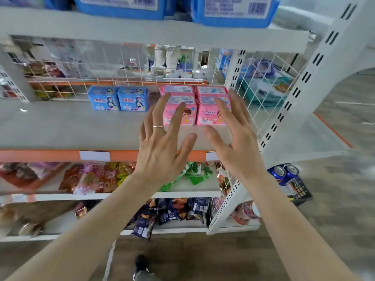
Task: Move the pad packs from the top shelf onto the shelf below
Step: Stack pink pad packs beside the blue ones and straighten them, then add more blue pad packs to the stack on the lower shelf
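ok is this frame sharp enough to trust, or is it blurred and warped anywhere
Head view: the pink pad packs, left hand and right hand read fairly sharp; the snack packs at lower left and the floor smear with motion; the wide-angle lens bows the white upright; light is even.

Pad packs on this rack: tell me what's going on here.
A person stands at a store rack with both arms stretched out. The left hand and right hand are open, fingers spread, at the pink pad packs standing on the second shelf; neither has a grip on anything. Two small blue pad packs stand further left on that shelf. Big blue packs are on the top shelf above.
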### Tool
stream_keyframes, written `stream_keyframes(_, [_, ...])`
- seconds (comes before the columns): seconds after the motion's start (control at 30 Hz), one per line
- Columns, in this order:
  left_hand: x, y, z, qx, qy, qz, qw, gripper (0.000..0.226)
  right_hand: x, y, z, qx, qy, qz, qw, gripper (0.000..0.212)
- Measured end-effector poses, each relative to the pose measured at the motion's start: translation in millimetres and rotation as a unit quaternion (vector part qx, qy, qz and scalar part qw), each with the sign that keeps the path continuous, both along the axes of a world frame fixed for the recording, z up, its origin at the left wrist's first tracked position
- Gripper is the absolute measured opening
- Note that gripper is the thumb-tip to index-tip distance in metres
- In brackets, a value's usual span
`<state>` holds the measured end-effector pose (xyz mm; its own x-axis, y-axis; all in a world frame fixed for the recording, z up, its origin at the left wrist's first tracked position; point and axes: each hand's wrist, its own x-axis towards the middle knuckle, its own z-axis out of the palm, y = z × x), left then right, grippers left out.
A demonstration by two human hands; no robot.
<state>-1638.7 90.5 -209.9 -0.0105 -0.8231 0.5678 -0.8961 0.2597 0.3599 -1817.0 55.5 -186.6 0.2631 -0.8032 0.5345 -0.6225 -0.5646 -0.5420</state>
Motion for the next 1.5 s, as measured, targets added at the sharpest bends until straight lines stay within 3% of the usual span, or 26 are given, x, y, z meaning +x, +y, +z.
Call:
stream_keyframes(0.3, [33.6,46.3,71.4,-0.078,-0.029,0.073,0.994,0.065,12.3,7.9,43.8,-0.059,-0.059,0.080,0.993,0.062])
stream_keyframes(0.57, [89.5,45.6,119.3,-0.167,0.020,0.127,0.978,0.064,56.7,2.0,99.5,-0.143,-0.083,0.128,0.978,0.061])
stream_keyframes(1.13, [281.6,27.6,145.1,-0.203,0.060,0.186,0.960,0.067,277.9,-13.8,164.0,-0.208,-0.058,0.205,0.955,0.066])
stream_keyframes(1.33, [354.4,30.1,144.3,-0.235,0.051,0.188,0.952,0.062,378.2,-30.8,200.5,-0.196,-0.011,0.127,0.972,0.082])
stream_keyframes(1.5, [405.6,35.6,144.2,-0.257,0.076,0.197,0.943,0.061,437.1,-47.8,226.0,-0.156,-0.044,0.040,0.986,0.091])
